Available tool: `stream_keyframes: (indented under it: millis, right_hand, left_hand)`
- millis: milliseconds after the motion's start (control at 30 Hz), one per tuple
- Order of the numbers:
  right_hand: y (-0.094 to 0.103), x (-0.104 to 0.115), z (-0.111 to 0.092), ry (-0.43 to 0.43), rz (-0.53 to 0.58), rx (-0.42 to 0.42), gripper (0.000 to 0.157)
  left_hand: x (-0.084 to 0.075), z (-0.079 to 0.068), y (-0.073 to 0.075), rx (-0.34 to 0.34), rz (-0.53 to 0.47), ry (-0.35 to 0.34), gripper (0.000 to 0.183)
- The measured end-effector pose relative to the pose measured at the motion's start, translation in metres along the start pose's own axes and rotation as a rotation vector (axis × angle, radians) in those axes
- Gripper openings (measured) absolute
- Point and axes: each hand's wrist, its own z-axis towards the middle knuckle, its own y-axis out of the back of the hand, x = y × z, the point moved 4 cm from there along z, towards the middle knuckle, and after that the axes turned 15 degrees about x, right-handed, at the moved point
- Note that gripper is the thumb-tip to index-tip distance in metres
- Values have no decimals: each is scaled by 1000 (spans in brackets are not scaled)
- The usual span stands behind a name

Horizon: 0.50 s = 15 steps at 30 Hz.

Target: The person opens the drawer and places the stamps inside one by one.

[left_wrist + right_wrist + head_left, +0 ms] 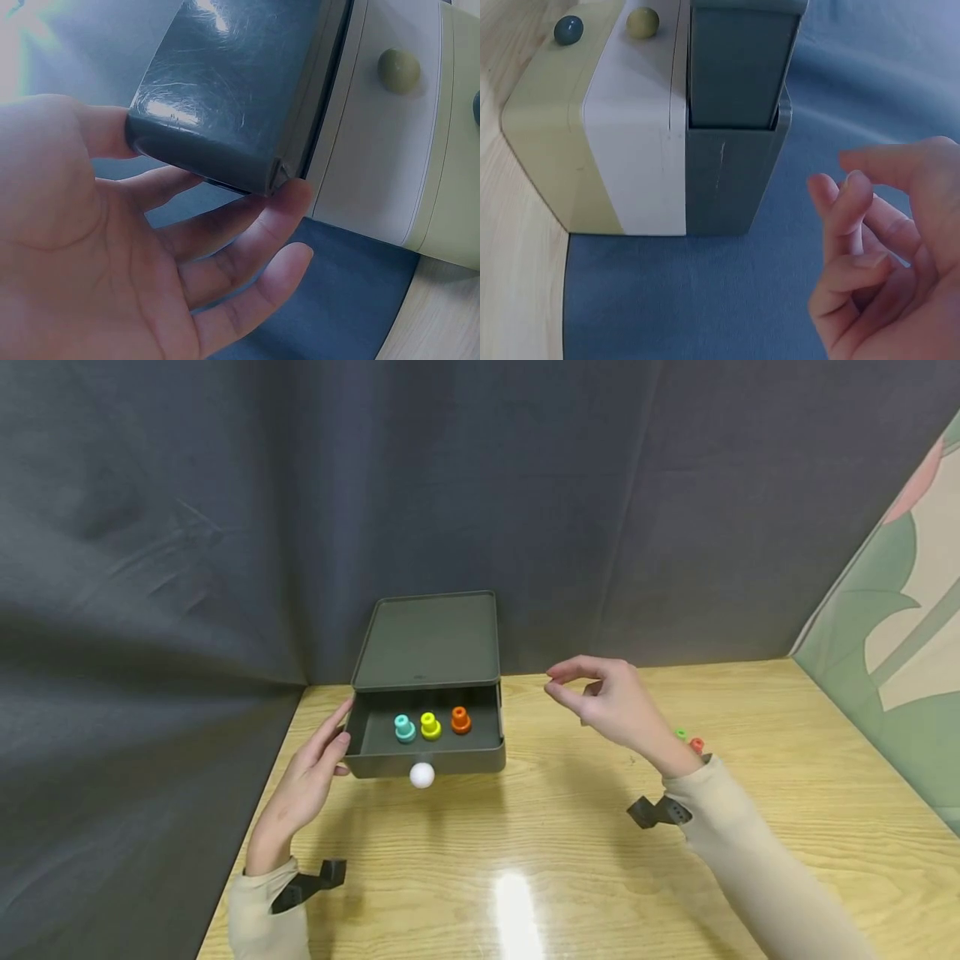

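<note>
Resting beside the left wall of the pulled-out grey drawer (pixel 465 762): left hand (pixel 300 781), fingers loosely extended and touching, without any clear grip. Raised to the right, well apart from the drawer: right hand (pixel 615 702), fingers loosely bent, holding nothing. Standing in a row on the drawer floor: cyan peg (pixel 404 728), yellow peg (pixel 431 727), orange peg (pixel 461 720).

Could topple or slide all three with a hard jolt to the drawer, given no visible fixing. Could nip the left fingers between drawer and casing (pixel 431 639) with a careless push inward. Could tip the stack by leaning on the jutting drawer. Could sweep aside the green piece (pixel 681 734) and red piece (pixel 697 745) near the right wrist by dropping the forearm.

Seemingly smooth plastic throughout the stack: rounded corners, glossy grey with fine scuffs, then white tier (pixel 634 161) and cream tier (pixel 562 142). Ball-shaped, the white knob (pixel 422 775). Short, hollow-topped and flared at the base, the pegs. Pale, wood-grained and shiny, the table (pixel 585 877); soft and creased, the dark cloth (pixel 480 485) behind.
</note>
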Motion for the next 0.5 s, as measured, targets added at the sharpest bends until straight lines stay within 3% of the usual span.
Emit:
stream_keyframes:
  millis: [300,500]
  right_hand:
    - [14,-21,-23,-130,10,-22,31]
    - [20,-42,-38,-153,-13,-52,35]
  left_hand:
    - [-1,0,0,0,-3,6,56]
    - [-3,-2,0,3,4,12,56]
